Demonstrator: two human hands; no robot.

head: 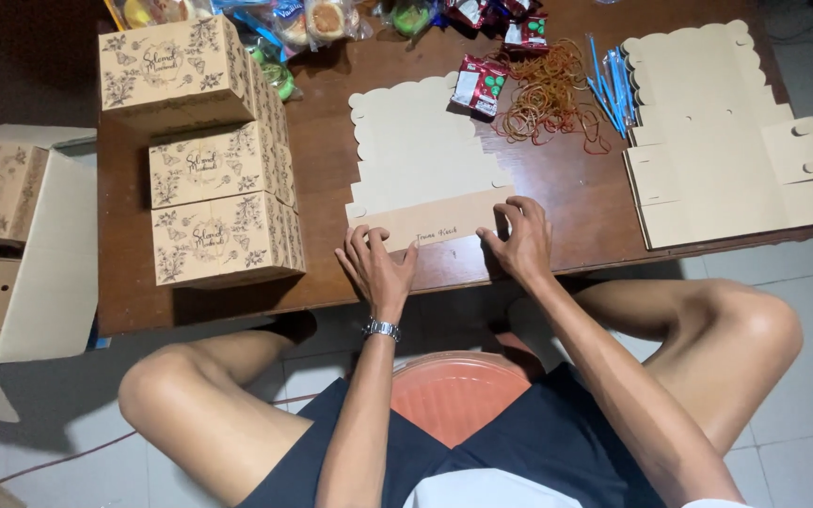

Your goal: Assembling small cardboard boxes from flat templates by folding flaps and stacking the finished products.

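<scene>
Pale beige flat card is lying on the dark brown table, tan boxes are showing dark floral prints, blue straws and red-yellow rubber bands are glowing beside red snack packets.

Left of the flat scalloped cardboard sheet, passage is blocked by stacked printed boxes; bare dark wooden tabletop is left to its right.

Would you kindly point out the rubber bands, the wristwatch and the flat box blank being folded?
rubber bands (549, 94), head view, middle of the pile
wristwatch (381, 329), head view, its band
box blank (421, 150), head view, pale middle panel
</scene>
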